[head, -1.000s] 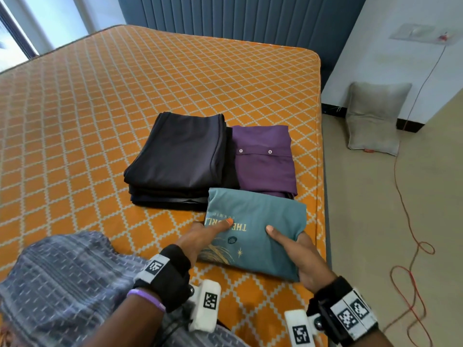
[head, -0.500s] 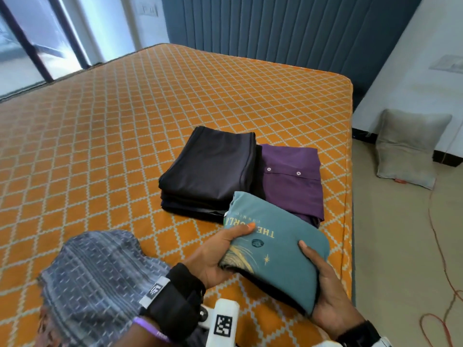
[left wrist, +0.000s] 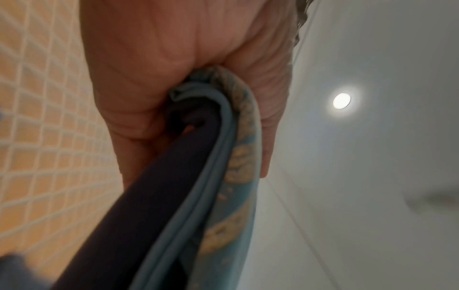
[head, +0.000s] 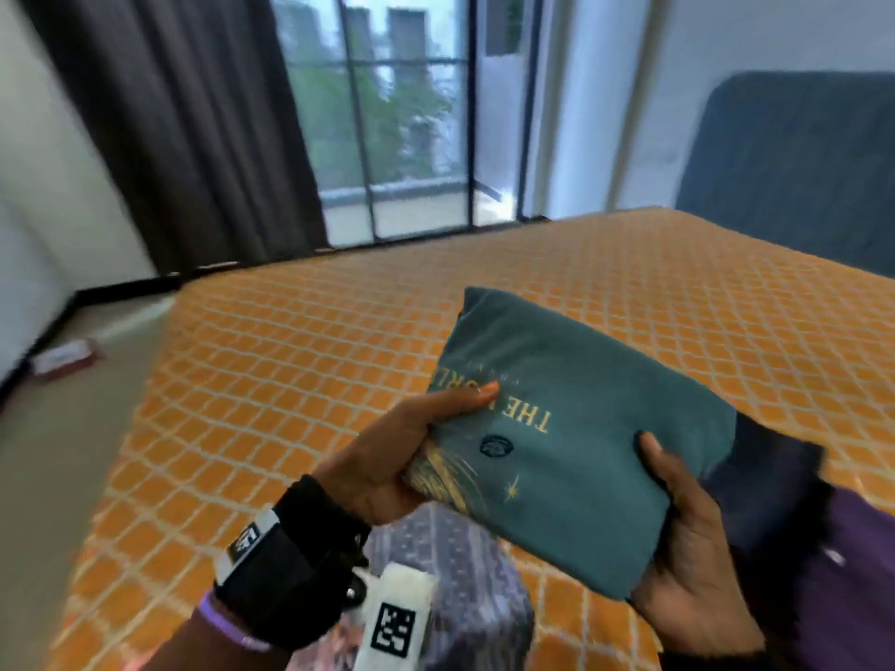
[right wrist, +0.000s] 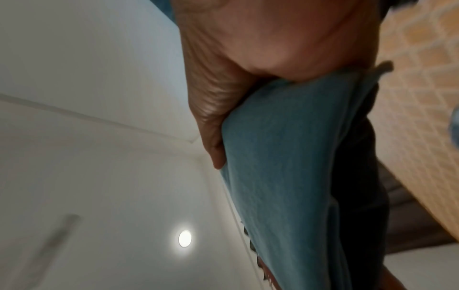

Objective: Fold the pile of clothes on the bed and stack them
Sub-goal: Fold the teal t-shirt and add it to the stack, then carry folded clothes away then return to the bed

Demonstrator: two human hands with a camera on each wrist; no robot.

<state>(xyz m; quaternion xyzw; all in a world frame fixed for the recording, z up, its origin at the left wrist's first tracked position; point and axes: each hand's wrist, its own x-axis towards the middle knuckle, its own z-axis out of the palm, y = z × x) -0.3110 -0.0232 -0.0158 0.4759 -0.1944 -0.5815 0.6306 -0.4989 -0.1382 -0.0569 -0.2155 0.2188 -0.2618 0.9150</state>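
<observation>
You have the folded teal shirt [head: 571,438] lifted off the bed [head: 310,331] and held between both hands in the centre-right of the head view, tilted so its far corner rises toward the upper middle. Holding it from two opposite sides looks meant to keep the folds from sliding apart while you carry it. Your left hand [head: 387,457] takes the printed edge: its grip is clamped, thumb [head: 465,397] lying on top across the lettering and fingers tucked beneath; the left wrist view shows the palm [left wrist: 154,64] pinching layered teal hems together with a dark layer [left wrist: 159,196] under them. Your right hand [head: 687,549] cups the opposite edge, thumb [head: 651,450] on top, fingers curled below, so that grip is also closed on the shirt; the right wrist view confirms the cloth [right wrist: 285,157] bunched into the palm. At the lower right a dark garment [head: 770,481] and a purple one [head: 852,573] lie folded on the bed, probably the stack this shirt belongs on. A grey patterned piece [head: 465,564] sits at the bottom centre, apparently not yet folded.
</observation>
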